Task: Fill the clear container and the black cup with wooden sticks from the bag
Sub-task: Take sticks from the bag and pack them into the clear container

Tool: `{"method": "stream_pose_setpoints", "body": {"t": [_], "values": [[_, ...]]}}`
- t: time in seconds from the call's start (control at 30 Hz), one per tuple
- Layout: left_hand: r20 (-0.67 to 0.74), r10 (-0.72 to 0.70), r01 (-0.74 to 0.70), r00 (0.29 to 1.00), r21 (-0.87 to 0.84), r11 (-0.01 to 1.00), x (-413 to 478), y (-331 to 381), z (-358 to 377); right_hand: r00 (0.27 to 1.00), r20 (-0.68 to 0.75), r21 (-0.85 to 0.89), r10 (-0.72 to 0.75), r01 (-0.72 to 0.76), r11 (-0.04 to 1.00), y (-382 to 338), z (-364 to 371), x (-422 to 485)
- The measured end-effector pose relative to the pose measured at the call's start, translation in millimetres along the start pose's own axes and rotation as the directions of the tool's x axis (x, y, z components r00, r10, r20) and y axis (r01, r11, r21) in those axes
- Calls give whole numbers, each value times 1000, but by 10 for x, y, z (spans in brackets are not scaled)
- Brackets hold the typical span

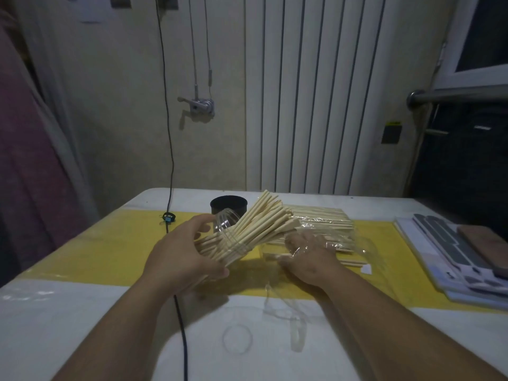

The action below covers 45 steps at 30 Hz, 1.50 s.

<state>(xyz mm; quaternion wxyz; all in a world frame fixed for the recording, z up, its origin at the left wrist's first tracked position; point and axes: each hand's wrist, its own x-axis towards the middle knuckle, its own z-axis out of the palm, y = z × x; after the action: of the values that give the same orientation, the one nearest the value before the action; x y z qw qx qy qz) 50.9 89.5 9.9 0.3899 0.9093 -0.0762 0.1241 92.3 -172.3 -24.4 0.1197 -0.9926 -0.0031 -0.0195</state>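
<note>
My left hand grips the clear container, tilted on its side above the yellow strip of the table. Several wooden sticks fill it and jut out up and to the right. My right hand is inside the mouth of the clear plastic bag, seen through the film, fingers spread over loose sticks; whether it holds any is unclear. More sticks lie in the bag behind. The black cup stands upright behind the container, its inside hidden.
A black cable hangs down the wall, crosses the table and runs under my left arm. A rubber band and a clear plastic strip lie near the front. A stack of booklets sits at the right edge.
</note>
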Motion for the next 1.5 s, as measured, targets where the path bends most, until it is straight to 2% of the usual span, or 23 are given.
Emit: {"method": "stream_pose_setpoints", "body": {"t": [0.57,0.7,0.77,0.93,1.07,1.17,1.3,1.4,1.5], "values": [[2,-4,4,1000,-20,1000,-6,18,-9,1000,-22,8,5,-5,1000,-51,-10,32],[2,1,-1,1000,-10,1000,-14,17,-11,999,-39,11,-34,34,999,-88,-9,-8],[1,3,-3,1000,-2,1000,-15,17,-11,999,-16,47,-32,33,998,-100,-9,-21],[4,8,-8,1000,20,1000,-13,38,-12,995,86,-2,-42,42,999,-75,-28,-98],[5,7,-7,1000,38,999,-25,41,-11,983,173,84,-54,39,996,-25,-61,-148],[6,12,-13,1000,41,999,-23,45,-10,980,195,31,-44,39,999,-37,-43,-218],[1,5,-5,1000,20,1000,-15,49,-7,993,106,-65,-50,57,996,-73,-18,-353],[-6,9,-9,1000,-2,1000,-14,45,1,994,42,-13,-104,105,994,-53,-40,-401],[-7,8,-8,1000,-21,1000,-13,28,10,992,41,25,-119,118,993,-48,-44,-420]]}}
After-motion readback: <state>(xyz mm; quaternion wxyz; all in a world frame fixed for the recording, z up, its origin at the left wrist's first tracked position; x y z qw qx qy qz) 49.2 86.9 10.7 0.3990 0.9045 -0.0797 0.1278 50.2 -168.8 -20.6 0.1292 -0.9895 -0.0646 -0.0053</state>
